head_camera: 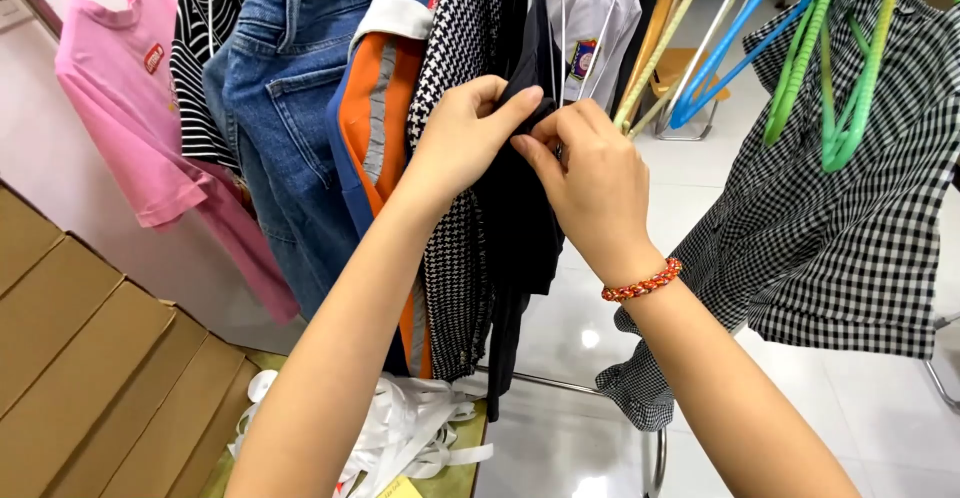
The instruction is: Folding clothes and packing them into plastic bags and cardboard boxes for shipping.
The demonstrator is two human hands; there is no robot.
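Black garment [520, 208] on rack — both hands at top edge
L hand [465, 138] & R hand [590, 173] pinch its fabric, fingertips meeting; garment hangs vertical, straight below.

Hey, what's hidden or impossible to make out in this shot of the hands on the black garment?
Head view, the only one:
- Black garment: its top and hanger are hidden behind the left hand and right hand.
- What the fingertips pinch: covered by the fingers themselves.
- Checked shirt: cut off by the right edge.
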